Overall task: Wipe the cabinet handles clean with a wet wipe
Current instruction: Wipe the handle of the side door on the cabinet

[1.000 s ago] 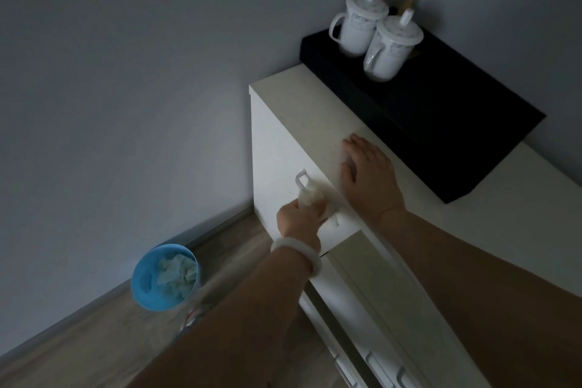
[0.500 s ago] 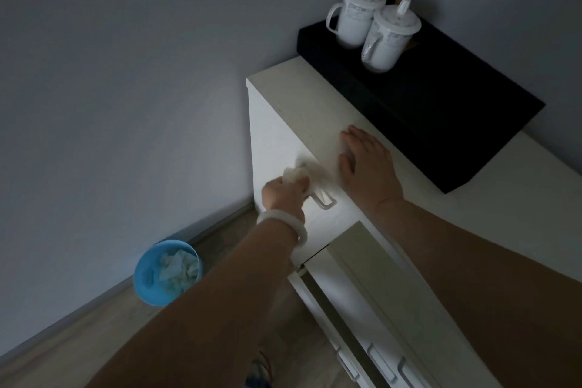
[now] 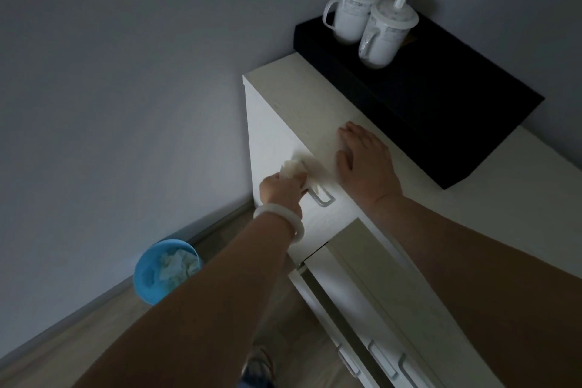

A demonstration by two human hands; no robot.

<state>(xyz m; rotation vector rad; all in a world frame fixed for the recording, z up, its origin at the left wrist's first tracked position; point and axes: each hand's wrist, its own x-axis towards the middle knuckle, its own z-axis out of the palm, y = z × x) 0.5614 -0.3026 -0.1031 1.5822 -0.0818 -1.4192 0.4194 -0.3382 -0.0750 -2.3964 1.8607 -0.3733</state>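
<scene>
Left hand [image 3: 285, 190] grips the wet wipe [image 3: 294, 171], rubbing the far end of the top handle [image 3: 319, 197]. Right hand [image 3: 365, 164] lies flat, fingers straight, on the cabinet top [image 3: 299, 98]. Lower handles [image 3: 382, 359] look undone, so early going. Used wipes sit in the blue bin [image 3: 148, 274].

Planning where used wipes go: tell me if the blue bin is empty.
Not empty: crumpled pale wipes lie inside the blue bin, which stands on the floor by the wall.

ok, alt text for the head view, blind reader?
A left hand grips a wet wipe against a cabinet handle; the right hand rests flat on the cabinet top. Two lidded mugs stand on a black box; a blue bin is on the floor.
</scene>
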